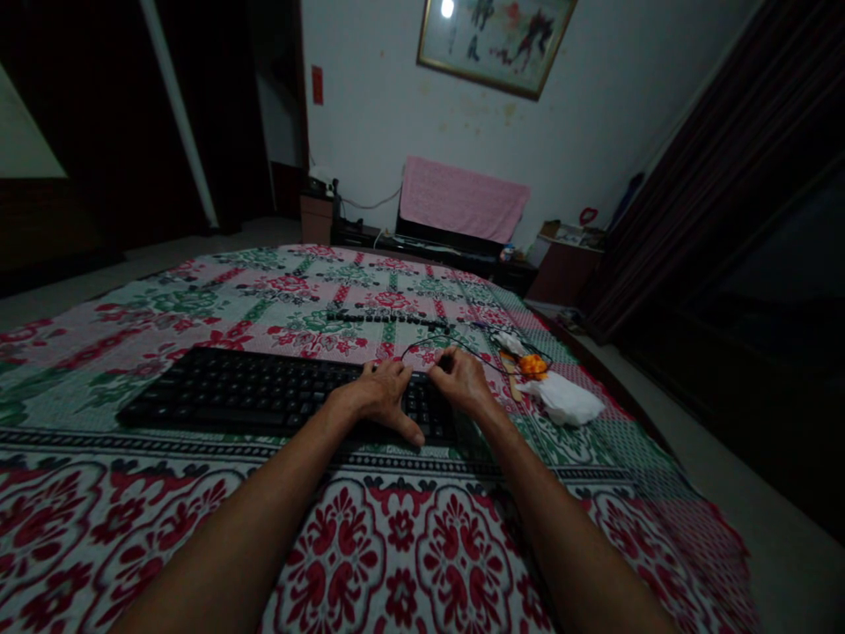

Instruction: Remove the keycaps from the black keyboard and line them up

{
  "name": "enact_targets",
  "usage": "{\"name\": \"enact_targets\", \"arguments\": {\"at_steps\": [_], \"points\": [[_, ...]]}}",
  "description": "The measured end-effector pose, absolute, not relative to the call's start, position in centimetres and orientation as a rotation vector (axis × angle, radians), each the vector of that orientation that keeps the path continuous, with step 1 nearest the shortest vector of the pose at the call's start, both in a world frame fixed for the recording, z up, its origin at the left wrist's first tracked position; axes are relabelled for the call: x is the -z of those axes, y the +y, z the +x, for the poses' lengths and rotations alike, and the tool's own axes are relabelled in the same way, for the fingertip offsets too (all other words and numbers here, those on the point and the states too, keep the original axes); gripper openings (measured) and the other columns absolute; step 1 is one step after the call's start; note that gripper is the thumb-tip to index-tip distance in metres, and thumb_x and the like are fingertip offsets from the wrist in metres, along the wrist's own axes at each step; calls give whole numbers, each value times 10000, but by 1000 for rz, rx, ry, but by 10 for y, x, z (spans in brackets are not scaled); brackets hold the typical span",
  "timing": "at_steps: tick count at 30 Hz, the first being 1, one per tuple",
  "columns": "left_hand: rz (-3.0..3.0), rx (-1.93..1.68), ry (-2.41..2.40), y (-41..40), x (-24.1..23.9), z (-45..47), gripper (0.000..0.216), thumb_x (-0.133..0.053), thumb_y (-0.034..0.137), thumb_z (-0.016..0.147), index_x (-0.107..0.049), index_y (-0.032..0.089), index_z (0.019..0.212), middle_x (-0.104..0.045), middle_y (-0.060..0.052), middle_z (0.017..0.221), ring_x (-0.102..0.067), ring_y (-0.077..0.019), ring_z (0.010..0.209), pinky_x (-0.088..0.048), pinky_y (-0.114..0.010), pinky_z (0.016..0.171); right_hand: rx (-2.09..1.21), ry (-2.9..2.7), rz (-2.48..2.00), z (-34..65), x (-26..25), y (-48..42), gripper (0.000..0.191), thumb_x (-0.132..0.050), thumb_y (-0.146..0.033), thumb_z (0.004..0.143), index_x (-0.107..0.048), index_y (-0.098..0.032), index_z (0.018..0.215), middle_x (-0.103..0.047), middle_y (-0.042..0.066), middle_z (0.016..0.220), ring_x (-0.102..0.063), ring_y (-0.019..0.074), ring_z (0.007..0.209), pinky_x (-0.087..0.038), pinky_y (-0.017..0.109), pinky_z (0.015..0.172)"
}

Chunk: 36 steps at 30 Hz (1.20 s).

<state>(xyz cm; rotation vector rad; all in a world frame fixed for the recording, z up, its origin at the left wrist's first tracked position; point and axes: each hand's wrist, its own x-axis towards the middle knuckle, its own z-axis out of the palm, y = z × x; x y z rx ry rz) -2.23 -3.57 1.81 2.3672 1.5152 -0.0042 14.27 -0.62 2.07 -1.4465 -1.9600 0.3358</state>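
A black keyboard (251, 392) lies across a bed covered with a red, green and white flowered cloth (396, 546). My left hand (383, 396) rests on the keyboard's right end, fingers bent over the keys and thumb stretched toward me. My right hand (462, 379) sits just right of it at the keyboard's far right corner, fingers curled as if pinching something small that I cannot make out. A thin black cable (455, 339) loops away behind both hands.
A white crumpled cloth (561, 398) and a small orange thing (532, 364) lie right of my hands. A dark strip (386, 319) lies farther back on the bed. Beyond stand a pink-draped screen (462, 201), low cabinets and a dark curtain at right.
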Motion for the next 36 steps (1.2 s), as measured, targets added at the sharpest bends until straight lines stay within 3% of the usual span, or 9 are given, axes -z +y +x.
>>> {"name": "enact_targets", "arguments": {"at_steps": [10, 23, 29, 36], "points": [[2372, 16, 1505, -37, -19, -21, 1223, -603, 734, 395, -182, 141, 1379, -162, -217, 1446, -91, -377, 1327, -65, -563, 1035, -270, -2014, -1411, 144, -16, -3, 147, -474, -256, 740, -558, -157, 811, -614, 35, 714, -548, 147, 657, -358, 242, 609], [2394, -2, 1512, -36, -18, -21, 1180, -599, 722, 415, -215, 146, 1370, -205, -202, 1437, -135, -365, 1317, -91, -537, 1041, -457, -1837, -1482, 148, -9, 6, 117, -458, -238, 715, -530, -168, 774, -585, -2, 599, -518, 138, 553, -353, 229, 531], [2405, 10, 1536, -35, -16, -20, 1163, -600, 708, 427, -210, 154, 1372, -232, -193, 1428, -159, -365, 1310, -111, -533, 1041, -222, -2053, -1389, 141, -15, -4, 128, -437, -212, 772, -534, -160, 838, -620, 50, 748, -571, 163, 691, -377, 248, 639], [2380, -2, 1503, -35, -16, -21, 1194, -594, 731, 408, -190, 156, 1373, -185, -196, 1443, -124, -375, 1315, -85, -574, 1028, 8, -2296, -1550, 121, -27, -18, 199, -417, -186, 804, -509, -132, 972, -635, 114, 814, -592, 212, 749, -369, 277, 643]]}}
